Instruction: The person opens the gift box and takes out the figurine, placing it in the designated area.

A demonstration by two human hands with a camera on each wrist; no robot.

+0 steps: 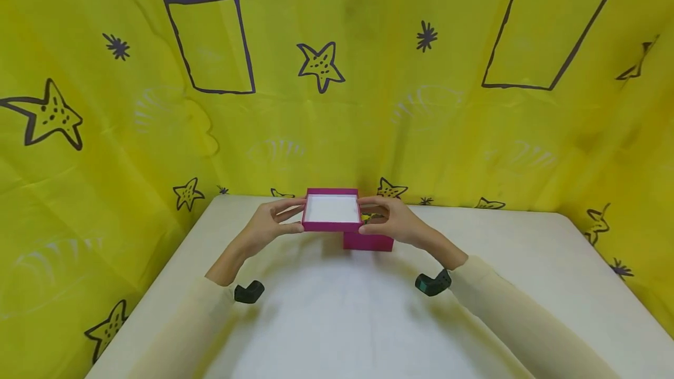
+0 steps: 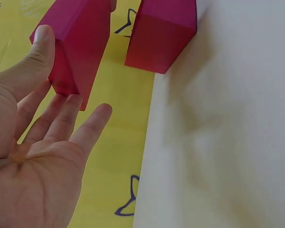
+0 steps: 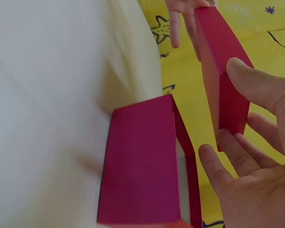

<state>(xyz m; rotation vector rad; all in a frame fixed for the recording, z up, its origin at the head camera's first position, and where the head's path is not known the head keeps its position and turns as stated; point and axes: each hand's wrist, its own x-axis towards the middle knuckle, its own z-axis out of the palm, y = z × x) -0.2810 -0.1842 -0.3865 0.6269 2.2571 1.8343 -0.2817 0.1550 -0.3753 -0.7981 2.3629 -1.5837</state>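
Note:
Both hands hold up a magenta box lid (image 1: 332, 208) by its opposite short sides, its white inside facing the head camera. My left hand (image 1: 265, 224) pinches the left side, with the thumb (image 2: 42, 40) on the near edge and fingertips along the far one. On the right side, my right hand (image 1: 395, 221) grips it the same way. Below and slightly right of the lid, an open magenta box (image 1: 368, 242) stands on the table, partly hidden by the lid and right hand. A small yellow and dark patch shows above the box's front wall, between the right fingers.
The white table (image 1: 337, 320) runs back to a yellow curtain (image 1: 363, 121) with dark stars and frames drawn on it. The curtain also hangs along both sides. A dark device sits at the left wrist (image 1: 249, 292) and another at the right wrist (image 1: 433, 282).

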